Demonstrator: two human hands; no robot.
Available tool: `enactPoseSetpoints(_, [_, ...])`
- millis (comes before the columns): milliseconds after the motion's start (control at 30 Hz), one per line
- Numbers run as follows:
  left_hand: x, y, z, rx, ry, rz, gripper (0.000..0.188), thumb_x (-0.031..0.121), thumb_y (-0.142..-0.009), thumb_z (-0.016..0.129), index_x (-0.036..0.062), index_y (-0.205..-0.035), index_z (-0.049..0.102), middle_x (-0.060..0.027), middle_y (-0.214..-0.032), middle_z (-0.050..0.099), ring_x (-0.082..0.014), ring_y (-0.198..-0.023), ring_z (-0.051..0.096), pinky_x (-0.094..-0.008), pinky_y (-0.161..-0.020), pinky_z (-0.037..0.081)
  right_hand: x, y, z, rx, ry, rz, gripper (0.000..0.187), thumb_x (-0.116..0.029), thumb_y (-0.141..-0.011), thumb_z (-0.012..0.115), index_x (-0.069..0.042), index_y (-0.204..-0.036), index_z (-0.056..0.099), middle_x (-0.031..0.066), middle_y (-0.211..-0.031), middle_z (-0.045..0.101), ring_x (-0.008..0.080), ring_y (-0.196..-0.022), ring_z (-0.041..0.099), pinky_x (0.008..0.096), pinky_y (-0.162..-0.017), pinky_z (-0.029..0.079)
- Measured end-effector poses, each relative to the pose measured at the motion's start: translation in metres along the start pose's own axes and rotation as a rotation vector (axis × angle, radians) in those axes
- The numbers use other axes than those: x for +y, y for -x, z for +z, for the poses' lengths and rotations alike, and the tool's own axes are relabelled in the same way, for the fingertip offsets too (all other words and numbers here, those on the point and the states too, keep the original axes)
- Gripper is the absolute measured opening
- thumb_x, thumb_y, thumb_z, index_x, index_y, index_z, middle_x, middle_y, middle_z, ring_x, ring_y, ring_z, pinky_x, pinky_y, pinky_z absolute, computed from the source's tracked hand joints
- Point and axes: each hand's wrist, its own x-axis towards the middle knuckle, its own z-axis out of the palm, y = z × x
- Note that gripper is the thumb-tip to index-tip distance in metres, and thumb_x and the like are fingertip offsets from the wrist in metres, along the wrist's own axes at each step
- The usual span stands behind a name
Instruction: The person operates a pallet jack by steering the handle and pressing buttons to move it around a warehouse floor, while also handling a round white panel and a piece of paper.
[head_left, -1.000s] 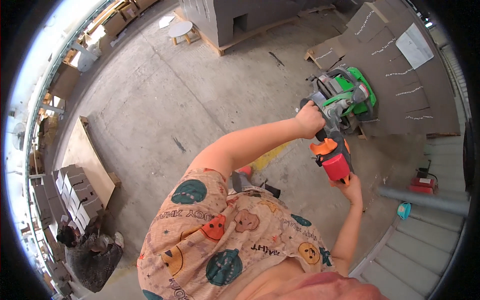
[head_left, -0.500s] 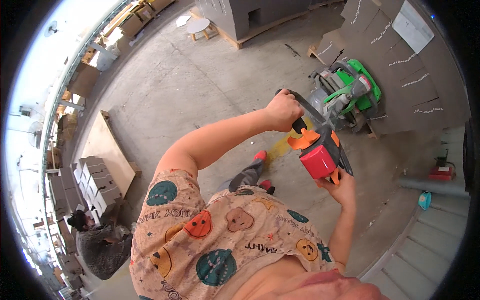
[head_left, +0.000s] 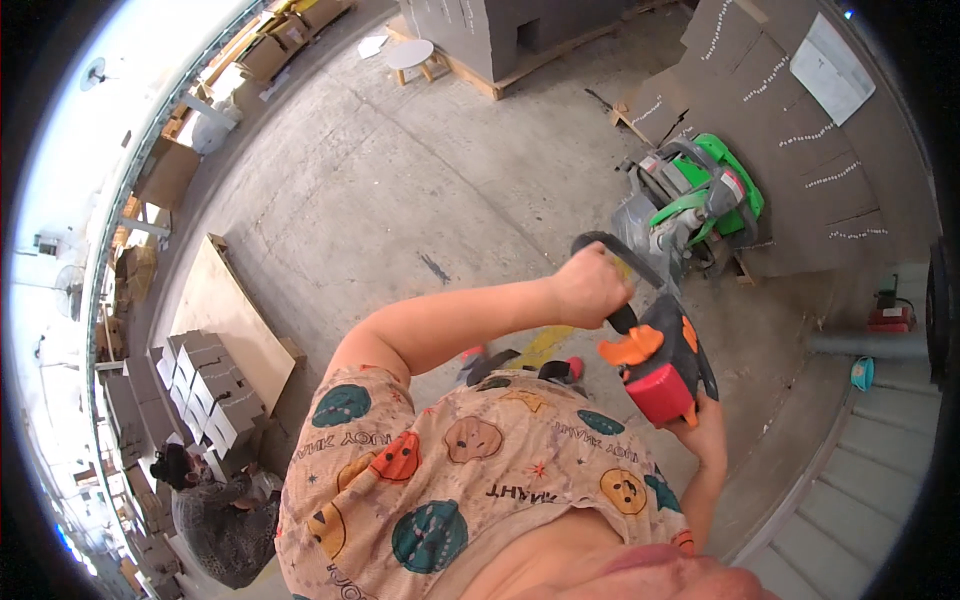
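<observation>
Floor (head_left: 400, 180) spreads open leftward; left grip (head_left: 594, 287) and right grip (head_left: 700, 430) hold the control handle (head_left: 663, 396), boxes (head_left: 800, 205) edging the truck (head_left: 688, 212).

Control handle (head_left: 662, 390), black with red and orange parts. The left hand (head_left: 592, 287) closes around its black grip; the right hand (head_left: 700, 428) touches its near right side, fingers partly hidden. Beyond the handle: green-and-grey machine (head_left: 682, 212) and brown-grey cartons (head_left: 800, 212). Well left: wooden board (head_left: 228, 325), another person (head_left: 225, 525). Right: blue basin (head_left: 862, 374).
</observation>
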Motion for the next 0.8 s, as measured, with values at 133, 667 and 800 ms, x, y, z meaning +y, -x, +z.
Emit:
enactPoseSetpoints(133, [0.034,-0.014,0.0,0.013,0.073,0.106,0.016,0.019,-0.063,0.064,0.0103,-0.075,0.058,-0.0053,-0.067,0.062,-0.0253,-0.069,0.063,-0.0389,-0.068,0.043,0.016,0.025,-0.021,-0.024,-0.117,0.025,0.045,-0.018,-0.054,0.085,0.001,-0.09,0.065,0.0144,-0.078,0.068,0.0242,-0.076,0.068,0.0345,-0.069,0.05])
enactPoseSetpoints(667, [0.078,-0.011,0.01,0.136,0.097,0.207,0.019,0.018,-0.065,0.063,0.0069,-0.077,0.054,-0.0047,-0.066,0.059,-0.0236,-0.065,0.061,-0.0365,-0.061,0.044,0.041,0.059,-0.038,-0.175,-0.056,0.158,0.038,-0.008,-0.059,0.077,0.001,-0.093,0.065,0.0118,-0.085,0.069,0.0186,-0.081,0.065,0.0332,-0.073,0.049])
enactPoseSetpoints(800, [0.07,-0.009,-0.003,0.182,0.078,0.161,0.021,0.019,-0.064,0.064,0.0077,-0.078,0.054,-0.0033,-0.068,0.058,-0.0227,-0.067,0.061,-0.0357,-0.064,0.044,0.022,0.054,-0.053,-0.157,-0.053,0.104,0.041,-0.01,-0.059,0.078,0.0,-0.096,0.064,0.011,-0.089,0.068,0.0173,-0.084,0.064,0.0328,-0.074,0.048])
